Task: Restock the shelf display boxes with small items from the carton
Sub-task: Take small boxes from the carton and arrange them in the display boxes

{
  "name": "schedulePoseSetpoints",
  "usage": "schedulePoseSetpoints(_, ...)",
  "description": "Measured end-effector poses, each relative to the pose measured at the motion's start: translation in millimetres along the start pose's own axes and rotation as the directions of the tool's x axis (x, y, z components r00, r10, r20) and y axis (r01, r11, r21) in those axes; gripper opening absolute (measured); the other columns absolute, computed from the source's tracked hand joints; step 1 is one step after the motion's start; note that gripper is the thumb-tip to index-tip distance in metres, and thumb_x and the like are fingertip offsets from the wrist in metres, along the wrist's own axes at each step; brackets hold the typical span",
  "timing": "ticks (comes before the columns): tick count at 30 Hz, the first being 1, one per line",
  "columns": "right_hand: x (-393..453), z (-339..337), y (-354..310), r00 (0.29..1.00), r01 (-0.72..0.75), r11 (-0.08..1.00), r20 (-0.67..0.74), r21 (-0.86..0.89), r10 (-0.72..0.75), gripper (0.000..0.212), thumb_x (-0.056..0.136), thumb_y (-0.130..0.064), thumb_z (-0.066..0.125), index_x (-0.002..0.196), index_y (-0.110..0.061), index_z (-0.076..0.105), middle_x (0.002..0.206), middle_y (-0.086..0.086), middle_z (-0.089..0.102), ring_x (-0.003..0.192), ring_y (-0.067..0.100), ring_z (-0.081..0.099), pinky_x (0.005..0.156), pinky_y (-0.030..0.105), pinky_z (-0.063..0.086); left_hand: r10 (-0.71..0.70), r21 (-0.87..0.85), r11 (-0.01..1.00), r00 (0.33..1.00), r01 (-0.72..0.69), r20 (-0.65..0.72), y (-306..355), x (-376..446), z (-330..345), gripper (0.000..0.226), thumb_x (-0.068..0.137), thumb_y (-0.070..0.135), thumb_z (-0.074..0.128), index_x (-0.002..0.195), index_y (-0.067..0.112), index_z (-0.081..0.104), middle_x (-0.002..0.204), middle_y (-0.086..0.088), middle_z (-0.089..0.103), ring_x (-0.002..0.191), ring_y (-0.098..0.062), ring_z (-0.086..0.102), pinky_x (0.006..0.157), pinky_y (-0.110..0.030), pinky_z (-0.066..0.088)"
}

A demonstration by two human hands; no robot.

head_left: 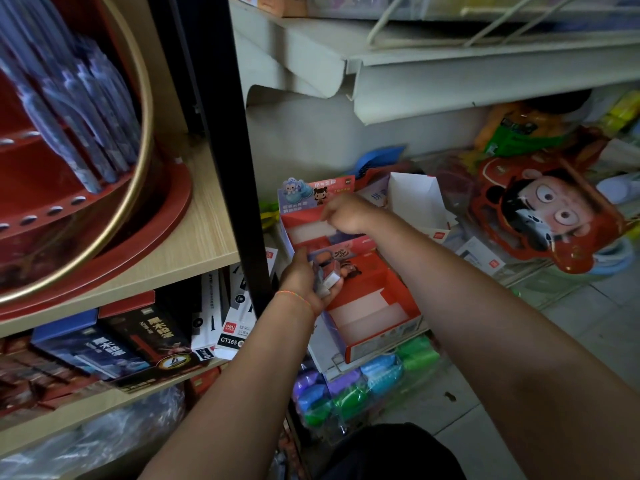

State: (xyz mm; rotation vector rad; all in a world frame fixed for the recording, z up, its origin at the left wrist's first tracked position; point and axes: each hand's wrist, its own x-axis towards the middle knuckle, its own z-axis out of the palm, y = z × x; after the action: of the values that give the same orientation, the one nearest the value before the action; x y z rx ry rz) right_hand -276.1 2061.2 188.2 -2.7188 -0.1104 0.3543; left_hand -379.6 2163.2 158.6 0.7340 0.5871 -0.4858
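Left hand (304, 277) gripping small items (327, 275), right hand (346, 213) curled

Two hands are seen: the left hand (304, 277) and the right hand (346, 213). Two red display boxes are counted on the wire shelf, a far one (304, 216) and a near one (374, 306), each with stepped white tiers. One empty white carton (415, 199) is seen behind them. A few small items (327, 275) are gripped in the left hand; their exact number cannot be told. One red cartoon-face bag (540, 216) is seen at right. One round red pen stand (104, 202) is counted at left.
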Motion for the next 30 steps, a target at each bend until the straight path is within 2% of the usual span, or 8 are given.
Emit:
schedulePoseSetpoints(3,-6,6,0,0.990,-0.022,0.994,0.134,-0.109,0.037,0.021,0.083,-0.023,0.054,0.073,-0.013,0.070,0.083,0.005,0.068,0.080,0.024,0.062,0.069,0.030,0.046,-0.014,-0.004,1.000,1.000,0.014,-0.009,1,1,-1,0.036,0.101,0.042,0.042,0.089,0.011,0.057,0.087,-0.007,0.057,0.070,-0.019,0.053,0.036,-0.019,0.047)
schedulePoseSetpoints(7,-8,1,2,0.993,-0.048,0.997,0.103,-0.062,0.055,0.031,0.077,-0.035,0.052,0.063,-0.015,0.072,0.073,0.001,0.072,0.073,0.021,0.067,0.072,0.031,0.052,-0.025,-0.013,1.000,1.000,0.025,-0.018,0,3,-2,0.040,0.100,0.045,0.043,0.086,0.010,0.056,0.087,-0.008,0.057,0.070,-0.020,0.054,0.038,-0.019,0.049)
schedulePoseSetpoints(10,-8,2,1,0.996,-0.024,0.997,0.080,-0.078,0.031,0.032,0.079,-0.032,0.051,0.058,-0.014,0.066,0.068,0.002,0.069,0.073,0.024,0.066,0.069,0.033,0.051,-0.036,-0.004,0.999,0.999,0.036,0.001,0,2,-2,0.042,0.100,0.047,0.041,0.087,0.011,0.057,0.085,-0.007,0.058,0.070,-0.019,0.054,0.039,-0.018,0.049)
schedulePoseSetpoints(16,-16,8,-2,0.991,-0.022,0.977,0.125,-0.213,0.050,0.030,0.089,-0.037,0.042,0.069,-0.019,0.056,0.080,0.005,0.063,0.069,0.018,0.055,0.059,0.028,0.037,-0.035,-0.021,0.999,0.999,0.034,-0.020,1,1,1,0.046,0.102,0.048,0.038,0.086,0.009,0.057,0.087,-0.008,0.058,0.070,-0.019,0.054,0.040,-0.018,0.049)
schedulePoseSetpoints(22,-19,11,-9,0.982,0.032,0.997,0.188,-0.065,-0.019,0.029,0.094,-0.030,0.039,0.077,-0.017,0.059,0.090,0.007,0.064,0.083,0.025,0.059,0.068,0.032,0.042,-0.039,-0.022,0.999,0.999,0.039,-0.005,1,4,1,0.039,0.101,0.041,0.040,0.091,0.009,0.059,0.090,-0.009,0.059,0.074,-0.019,0.054,0.040,-0.019,0.050)
schedulePoseSetpoints(25,-21,8,-8,0.989,-0.020,0.999,0.148,0.038,0.015,0.026,0.092,-0.033,0.044,0.073,-0.021,0.058,0.080,0.003,0.064,0.071,0.020,0.058,0.060,0.029,0.039,-0.027,-0.005,1.000,0.999,0.027,-0.023,0,6,1,0.041,0.101,0.043,0.041,0.089,0.009,0.060,0.097,-0.009,0.061,0.074,-0.020,0.056,0.046,-0.023,0.052)
schedulePoseSetpoints(27,-22,8,-8,0.996,-0.006,0.993,0.086,0.119,-0.004,0.023,0.089,-0.029,0.048,0.071,-0.020,0.060,0.075,0.004,0.062,0.065,0.016,0.054,0.059,0.028,0.037,-0.027,0.008,1.000,1.000,0.027,-0.016,1,5,0,0.043,0.101,0.046,0.041,0.100,0.009,0.063,0.109,-0.008,0.061,0.078,-0.022,0.058,0.057,-0.032,0.051)
schedulePoseSetpoints(30,-28,7,-10,0.986,0.125,0.969,-0.137,0.213,-0.097,0.024,0.079,-0.027,0.048,0.070,-0.014,0.065,0.074,0.007,0.065,0.067,0.017,0.057,0.065,0.033,0.047,-0.023,-0.040,0.999,0.999,0.025,0.034,-1,-2,0,0.042,0.102,0.045,0.041,0.110,0.009,0.061,0.108,-0.004,0.062,0.081,-0.022,0.059,0.060,-0.032,0.050)
